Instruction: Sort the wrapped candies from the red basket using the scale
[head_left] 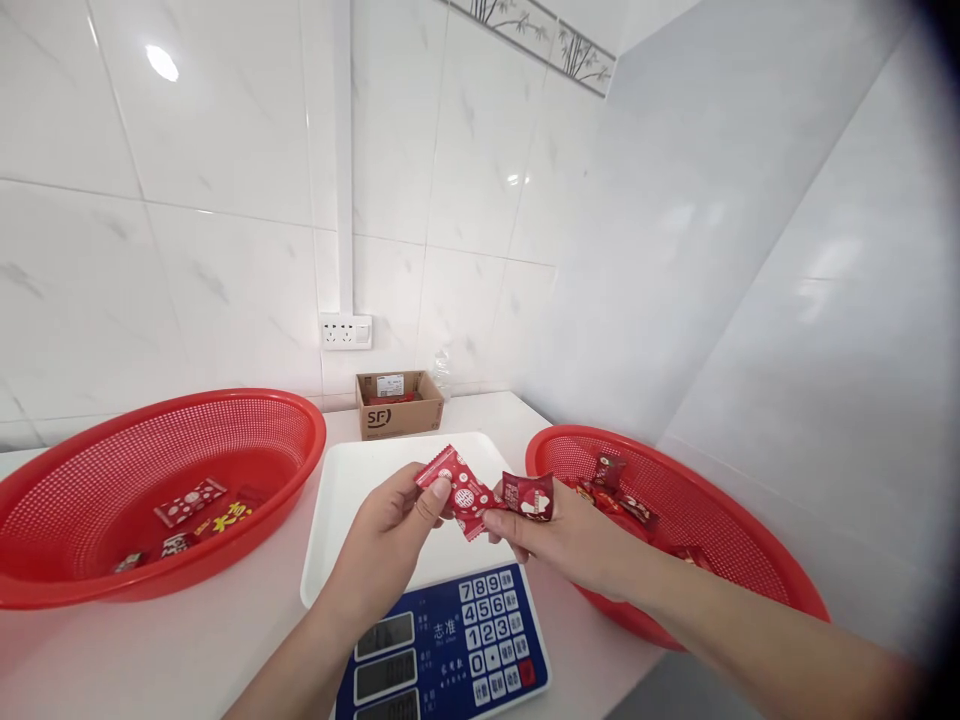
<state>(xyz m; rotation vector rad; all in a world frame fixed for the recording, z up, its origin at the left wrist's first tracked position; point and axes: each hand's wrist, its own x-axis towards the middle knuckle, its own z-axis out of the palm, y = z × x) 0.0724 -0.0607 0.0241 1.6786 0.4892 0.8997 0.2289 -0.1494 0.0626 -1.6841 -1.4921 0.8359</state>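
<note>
Over the white pan of a digital scale point(356, 500), both hands are close together. My left hand point(401, 520) is closed on a red candy packet point(463, 492) with white round prints, thumb on its front. My right hand point(551, 530) pinches that packet's lower right side with thumb and fingers. It also holds a darker red wrapped candy point(528, 496), which sticks up above the thumb. Whether more pieces sit inside the right palm is hidden. The scale's blue keypad panel point(450, 640) lies below the hands, partly covered by my left forearm.
A red perforated basket point(300, 410) with several wrapped candies stands at the left. Another red basket point(780, 590), also holding candies, is at the right, partly behind my right arm. Behind the scale sits a small cardboard box point(401, 418) against the tiled wall, below a socket point(346, 332).
</note>
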